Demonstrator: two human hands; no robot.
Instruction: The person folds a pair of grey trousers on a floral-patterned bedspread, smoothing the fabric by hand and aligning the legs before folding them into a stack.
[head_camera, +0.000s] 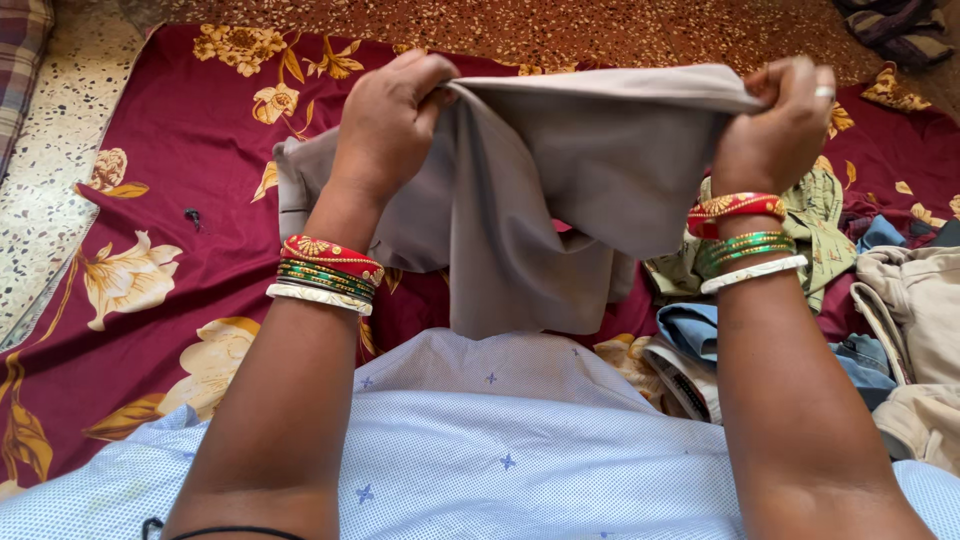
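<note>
Mid-fold: grey garment (590, 170) held up at twelve o'clock, left hand (385, 125) and right hand (775, 125) each clenched on its top edge — clothes pile (880, 300) at three o'clock unfolded.

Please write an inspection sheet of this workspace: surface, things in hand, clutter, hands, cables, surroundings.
Surface: maroon sheet with yellow flower print, spread flat.
Job's things: grey cloth, lifted off the sheet, its top edge stretched between both hands, the rest hanging in folds.
Clutter: pile of clothes at the right, green, blue and beige pieces mixed.
Grippers: left hand and right hand both closed on the grey cloth; bangles on both wrists.
Cables: nothing seen.
Surroundings: speckled floor at the left, brown patterned carpet beyond the sheet.
</note>
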